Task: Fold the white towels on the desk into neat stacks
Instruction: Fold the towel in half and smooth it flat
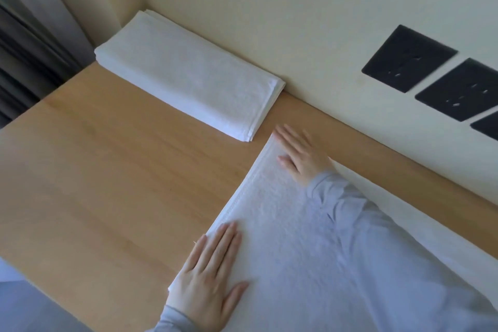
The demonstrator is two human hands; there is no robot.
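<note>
While both hands press flat, a white towel point(283, 229) lies spread on the wooden bench point(107, 170).

Palm down with released fingers point(223, 240), the left hand point(207, 275) rests on the towel's near corner; the right hand point(301, 156), also flat and grasping nothing, rests on its far corner. A folded stack of white towels point(188, 73) sits apart against the cream wall point(269, 8), left of three black wall sockets point(409, 59).

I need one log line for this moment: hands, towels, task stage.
left hand: flat on towel | right hand: flat at far corner | folded stack: by wall | stage: smoothing
</note>
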